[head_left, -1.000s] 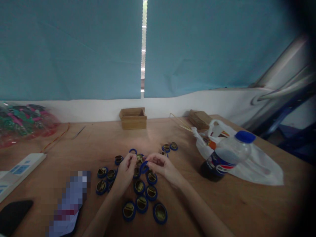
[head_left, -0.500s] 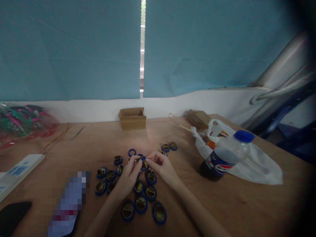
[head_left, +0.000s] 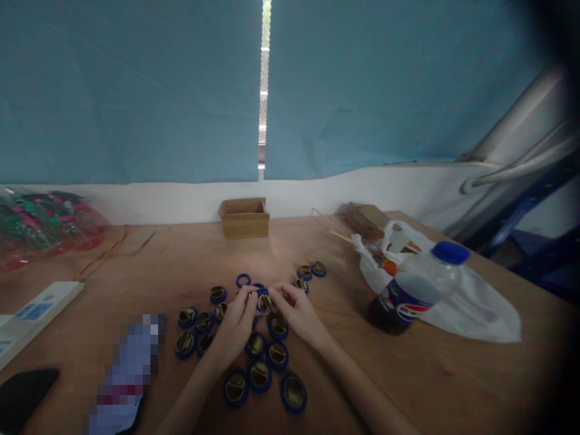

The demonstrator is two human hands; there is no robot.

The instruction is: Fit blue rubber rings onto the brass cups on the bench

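Both hands meet over a scatter of round, blue-rimmed pin badges with gold backs. My left hand point(head_left: 238, 320) is closed, thumb and index finger pinching the left side of a blue-rimmed pin badge point(head_left: 264, 301). My right hand point(head_left: 294, 311) pinches the right side of its rim, fingers curled. Fingers partly cover this badge. Several like it lie around the hands with pin bars showing, among them one badge point(head_left: 260, 376) in front and another badge point(head_left: 293, 393) nearest me. A bare blue ring point(head_left: 243, 280) lies just beyond my left hand.
An open cardboard box point(head_left: 245, 226) stands at the back. To the right are a cola bottle point(head_left: 405, 299), a white plastic bag point(head_left: 480, 311) and a brown carton point(head_left: 365, 219). On the left lie a white power strip point(head_left: 43, 314), a blurred-out packet point(head_left: 124, 374) and a bagged bundle point(head_left: 49, 226).
My right fingertips have shifted slightly along the rim of the badge. The left hand keeps its pinch nearly unchanged, and the view has moved very slightly.
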